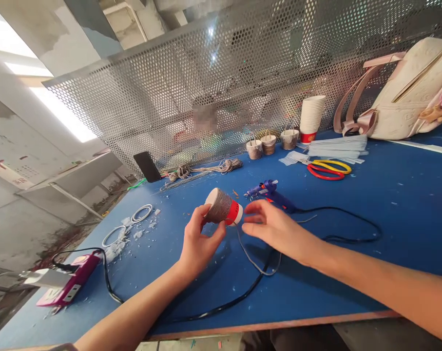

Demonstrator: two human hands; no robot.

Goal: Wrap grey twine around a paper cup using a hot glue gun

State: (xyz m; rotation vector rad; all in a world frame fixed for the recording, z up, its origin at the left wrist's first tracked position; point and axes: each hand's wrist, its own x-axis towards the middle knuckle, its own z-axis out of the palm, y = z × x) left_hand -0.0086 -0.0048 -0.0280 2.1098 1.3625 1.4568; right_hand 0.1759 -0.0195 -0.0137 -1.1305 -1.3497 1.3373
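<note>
Grey-brown cord (244, 248) wraps much of a paper cup (221, 207), leaving a red band uncovered toward its white right-hand end. The cup lies tilted on its side in the grasp of the left hand (201, 236), thumb below and fingers at the far side, over the front middle of the blue table (334, 292). A loose tail of the cord loops down from the red end. Just beside that end is the right hand (266, 224), released, its fingers loosely bent and parted from the thumb; whether any fingertip brushes the cord cannot be told.

Behind the right hand lies a blue glue gun (272, 192), its black lead curving off to the right. Farther back are scissors (328, 169) with one red and one yellow handle, a spread of translucent sticks (337, 147), three small cord-wrapped cups (255, 150) and a stack of paper cups (312, 114). A bundle of cord (230, 166) lies near a dark phone (147, 166). At the left edge sits a magenta power strip (80, 275).
</note>
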